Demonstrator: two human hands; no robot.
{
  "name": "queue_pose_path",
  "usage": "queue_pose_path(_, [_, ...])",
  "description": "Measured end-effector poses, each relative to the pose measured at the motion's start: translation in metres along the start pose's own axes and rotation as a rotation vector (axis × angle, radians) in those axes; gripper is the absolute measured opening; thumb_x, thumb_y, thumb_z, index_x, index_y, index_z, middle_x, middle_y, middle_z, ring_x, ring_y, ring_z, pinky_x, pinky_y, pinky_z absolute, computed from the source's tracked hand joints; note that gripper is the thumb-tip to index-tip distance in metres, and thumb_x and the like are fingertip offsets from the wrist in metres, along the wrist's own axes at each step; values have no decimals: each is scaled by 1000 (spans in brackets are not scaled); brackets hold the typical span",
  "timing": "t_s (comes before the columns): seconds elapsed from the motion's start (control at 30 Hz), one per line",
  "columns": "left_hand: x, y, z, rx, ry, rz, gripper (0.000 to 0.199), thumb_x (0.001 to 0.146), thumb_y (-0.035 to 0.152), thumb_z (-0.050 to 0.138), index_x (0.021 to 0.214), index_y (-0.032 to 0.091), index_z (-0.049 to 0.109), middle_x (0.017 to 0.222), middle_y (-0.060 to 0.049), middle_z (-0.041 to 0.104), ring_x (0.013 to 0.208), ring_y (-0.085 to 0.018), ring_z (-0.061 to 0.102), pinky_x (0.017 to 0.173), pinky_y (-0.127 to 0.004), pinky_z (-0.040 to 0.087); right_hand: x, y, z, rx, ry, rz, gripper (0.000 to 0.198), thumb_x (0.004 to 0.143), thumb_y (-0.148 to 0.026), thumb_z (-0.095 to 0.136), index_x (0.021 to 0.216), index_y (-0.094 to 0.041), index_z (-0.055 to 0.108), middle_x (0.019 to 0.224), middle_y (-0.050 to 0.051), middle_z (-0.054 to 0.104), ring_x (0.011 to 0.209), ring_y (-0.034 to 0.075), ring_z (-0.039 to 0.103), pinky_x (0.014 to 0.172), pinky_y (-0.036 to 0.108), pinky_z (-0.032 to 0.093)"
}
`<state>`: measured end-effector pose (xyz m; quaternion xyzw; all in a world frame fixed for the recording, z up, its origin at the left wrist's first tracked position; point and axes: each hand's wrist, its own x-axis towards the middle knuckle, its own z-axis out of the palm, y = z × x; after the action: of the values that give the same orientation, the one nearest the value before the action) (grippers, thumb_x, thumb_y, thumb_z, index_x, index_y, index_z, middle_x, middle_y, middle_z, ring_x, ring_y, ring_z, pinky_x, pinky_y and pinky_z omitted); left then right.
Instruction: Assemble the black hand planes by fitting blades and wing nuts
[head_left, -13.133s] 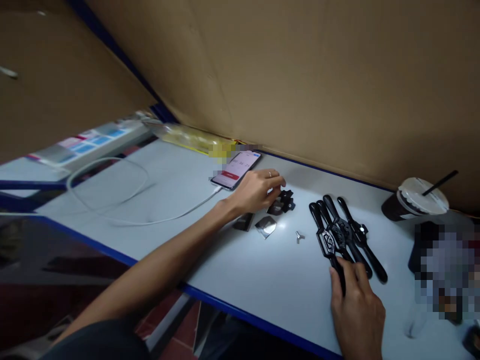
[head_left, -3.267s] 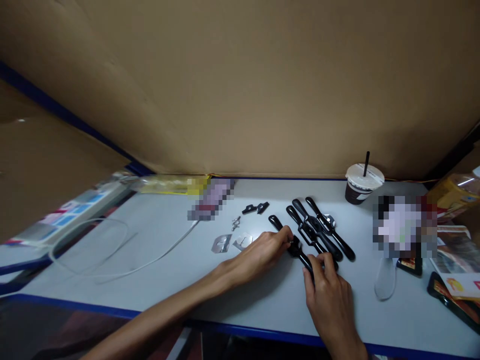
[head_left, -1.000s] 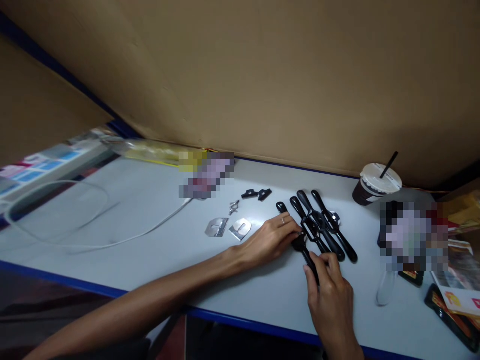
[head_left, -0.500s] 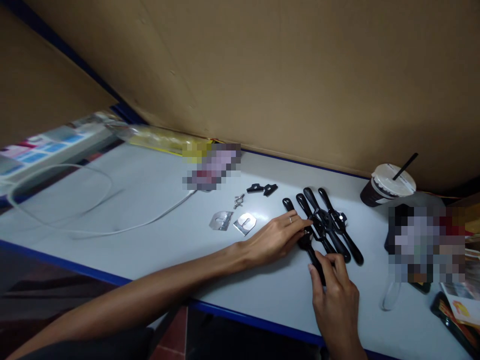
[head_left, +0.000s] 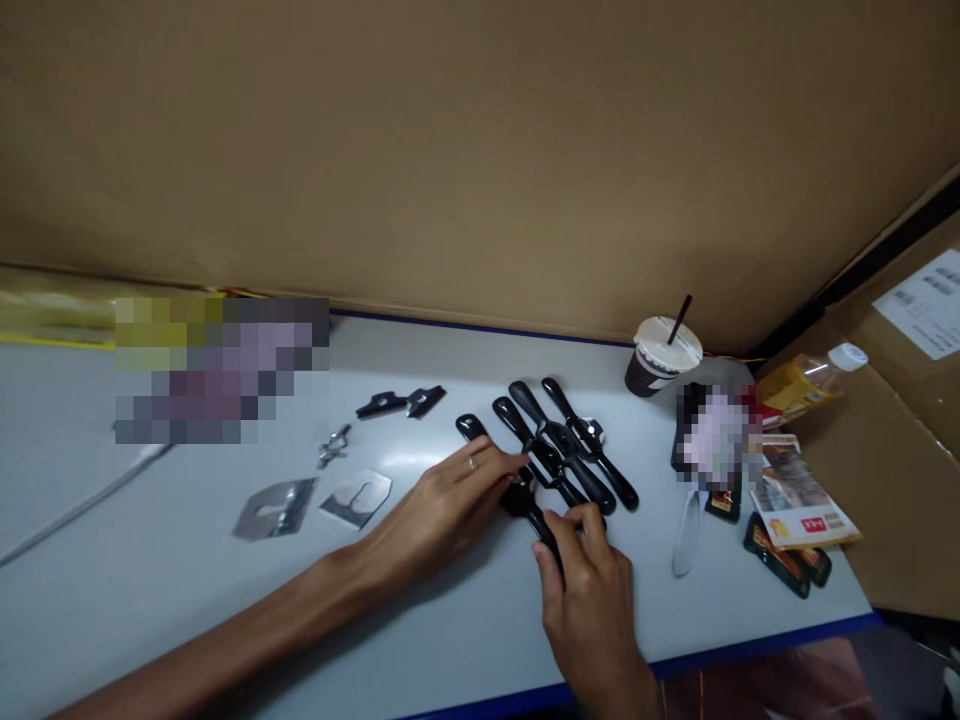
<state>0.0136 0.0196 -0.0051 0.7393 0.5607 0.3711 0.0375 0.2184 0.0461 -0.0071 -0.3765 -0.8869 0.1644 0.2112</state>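
Note:
Several black spokeshaves lie side by side on the table. My right hand [head_left: 589,590] is closed round the near handle of the leftmost spokeshave [head_left: 541,528]. At that tool's middle, my left hand [head_left: 465,490] has its fingers bent and pressed together; what they pinch there is partly hidden. Just right of my fingers lie a second spokeshave [head_left: 544,455], a third [head_left: 562,440] and one with a silvery part at its middle [head_left: 589,430]. Left of my left hand are two flat metal blades [head_left: 276,508] [head_left: 367,492], small silver wing-shaped screws [head_left: 333,446] and two black cap pieces [head_left: 401,402].
A lidded cup with a straw [head_left: 664,360] stands at the back right. Nearby are a bottle [head_left: 810,380], a printed packet [head_left: 806,505] and dark green packs [head_left: 776,555]. Cardboard [head_left: 450,180] walls the back. A white cable [head_left: 82,510] runs along the left.
The view has swung right, so everything sits further left and the bottle and box at right now show. My hands keep their places on the same spokeshave.

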Motion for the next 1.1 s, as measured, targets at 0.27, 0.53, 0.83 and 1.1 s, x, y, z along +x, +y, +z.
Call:
queue_pose_path(0.27, [-2,3,2,-13,-84,-4,23,95,8,48,101,17,68,101,-8,62,86,-16,60,71,-28,56,-1,0,0,-13,-5,2,31,104,-25,40,119,-20,67,98,8,61,70,16,65,58,26,53])
queue_pose_path(0.53, [4,4,-2,-48,-49,21,26,92,0,44,92,16,64,104,-7,67,91,-16,60,75,-29,55,0,3,0,0,-1,-17,35,106,-28,34,118,-20,67,97,8,62,69,16,66,57,26,52])
queue_pose_path(0.83, [2,7,2,-56,-49,-2,28,95,5,46,112,17,64,104,-8,65,92,-17,63,77,-30,58,-1,2,0,-2,-15,-10,33,105,-26,37,118,-20,66,98,8,61,68,15,64,57,26,52])
queue_pose_path(1.1, [1,7,-4,-1,-38,145,44,89,0,43,125,20,58,98,-6,72,85,-18,67,76,-34,54,0,3,0,-4,-13,-25,32,104,-25,38,116,-20,67,98,8,61,67,15,63,56,25,52])
